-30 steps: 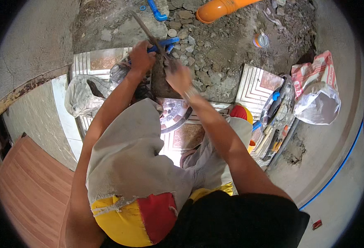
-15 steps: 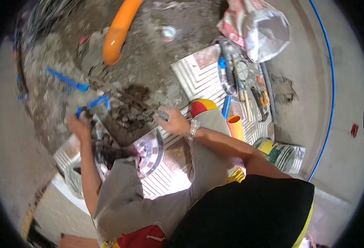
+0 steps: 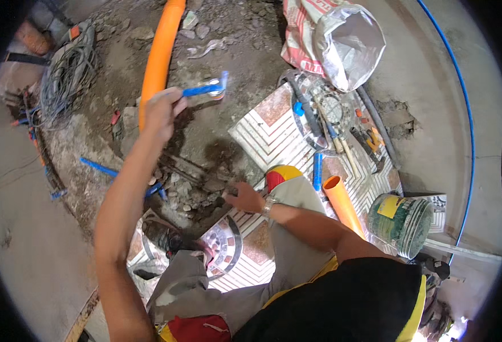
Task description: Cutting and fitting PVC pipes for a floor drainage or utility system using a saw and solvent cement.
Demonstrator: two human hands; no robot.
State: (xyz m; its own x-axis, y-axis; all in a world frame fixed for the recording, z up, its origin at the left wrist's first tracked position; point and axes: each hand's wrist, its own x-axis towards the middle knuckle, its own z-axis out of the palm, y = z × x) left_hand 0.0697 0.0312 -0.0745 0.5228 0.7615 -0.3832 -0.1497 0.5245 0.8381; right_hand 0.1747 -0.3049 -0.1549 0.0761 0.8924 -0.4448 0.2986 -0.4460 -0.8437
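My left hand is closed round one end of a short blue pipe with an upturned elbow at its far end. It holds the pipe out over the dirt, in front of a small round tin. Lower and to the right, my right hand is closed on the near end of a long, narrow, dirt-coloured tool. That tool slants up and left over a hole with rubble; its kind is not clear. Other blue pipe pieces lie in the dirt to the left.
A thick orange pipe runs along the far dirt. Right of me are a patterned tile with hand tools, an open sack, an orange pipe piece and a green bucket. Coiled cables lie far left.
My left hand has moved up and right from beside my boot, lifting the blue elbowed pipe off the dirt. My right hand stays on the long tool. The view has shifted.
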